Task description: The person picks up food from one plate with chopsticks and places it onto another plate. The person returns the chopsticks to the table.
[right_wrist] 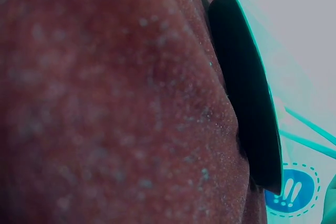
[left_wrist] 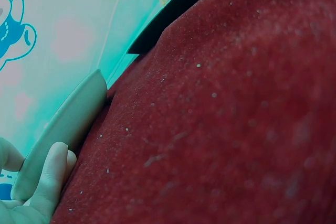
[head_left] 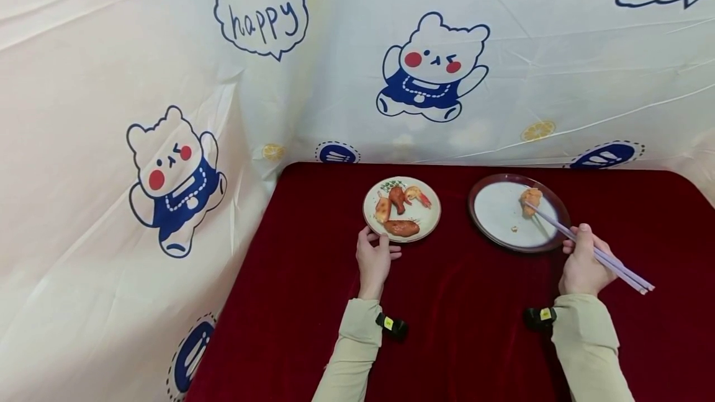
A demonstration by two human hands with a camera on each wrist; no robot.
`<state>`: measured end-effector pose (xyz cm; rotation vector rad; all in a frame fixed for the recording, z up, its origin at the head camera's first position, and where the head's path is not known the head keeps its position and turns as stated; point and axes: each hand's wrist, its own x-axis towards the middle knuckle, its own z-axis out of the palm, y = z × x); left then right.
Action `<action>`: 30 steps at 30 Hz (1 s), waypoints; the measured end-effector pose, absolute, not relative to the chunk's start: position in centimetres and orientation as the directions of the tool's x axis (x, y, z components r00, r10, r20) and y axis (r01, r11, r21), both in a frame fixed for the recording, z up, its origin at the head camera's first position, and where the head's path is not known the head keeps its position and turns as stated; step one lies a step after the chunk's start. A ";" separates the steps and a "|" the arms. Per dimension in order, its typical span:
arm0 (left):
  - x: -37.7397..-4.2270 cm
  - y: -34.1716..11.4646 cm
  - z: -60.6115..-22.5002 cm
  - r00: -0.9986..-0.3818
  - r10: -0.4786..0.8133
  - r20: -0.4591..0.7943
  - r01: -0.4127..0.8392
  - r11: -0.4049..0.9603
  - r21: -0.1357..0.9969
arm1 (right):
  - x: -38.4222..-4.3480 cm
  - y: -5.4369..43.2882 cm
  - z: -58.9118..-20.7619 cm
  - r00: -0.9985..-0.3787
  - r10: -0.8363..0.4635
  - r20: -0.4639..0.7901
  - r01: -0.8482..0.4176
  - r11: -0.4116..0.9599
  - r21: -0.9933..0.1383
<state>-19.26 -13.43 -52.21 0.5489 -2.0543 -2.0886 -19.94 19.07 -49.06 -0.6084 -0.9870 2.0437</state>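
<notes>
In the head view, my left hand [head_left: 374, 262] holds the near-left rim of a small cream plate [head_left: 373, 192]. Thumb and fingers [left_wrist: 52, 174] lie along that rim in the left wrist view. On the plate are a chicken drumstick [head_left: 397, 198], a shrimp [head_left: 418, 196], a browned wing-like piece [head_left: 401, 227] and another golden-brown piece [head_left: 382, 209]. My right hand [head_left: 586, 265] grips pale purple chopsticks [head_left: 550, 221]. Their tips are at a fried, breaded piece [head_left: 532, 198] over the right part of a dark-rimmed plate [head_left: 476, 216]. Whether they lift it is unclear.
A small crumb [head_left: 514, 229] lies on the dark-rimmed plate. Dark red cloth [head_left: 447, 303] covers the table under both plates. White curtains [head_left: 346, 79] with bear prints stand behind and to the left.
</notes>
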 end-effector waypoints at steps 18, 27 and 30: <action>-19.3 -13.4 -52.2 -0.919 -0.365 -0.150 -0.146 -0.039 0.988 | -19.7 18.9 -48.8 -0.586 0.806 -0.087 -0.446 -0.410 -0.796; -19.2 -13.5 -52.2 -0.920 -0.361 -0.154 -0.152 -0.034 0.988 | -19.5 18.7 -48.2 -0.589 0.802 -0.097 -0.459 -0.431 -0.777; -19.3 -13.5 -52.2 -0.920 -0.361 -0.155 -0.152 -0.035 0.988 | -19.4 18.6 -48.0 -0.590 0.803 -0.086 -0.471 -0.428 -0.771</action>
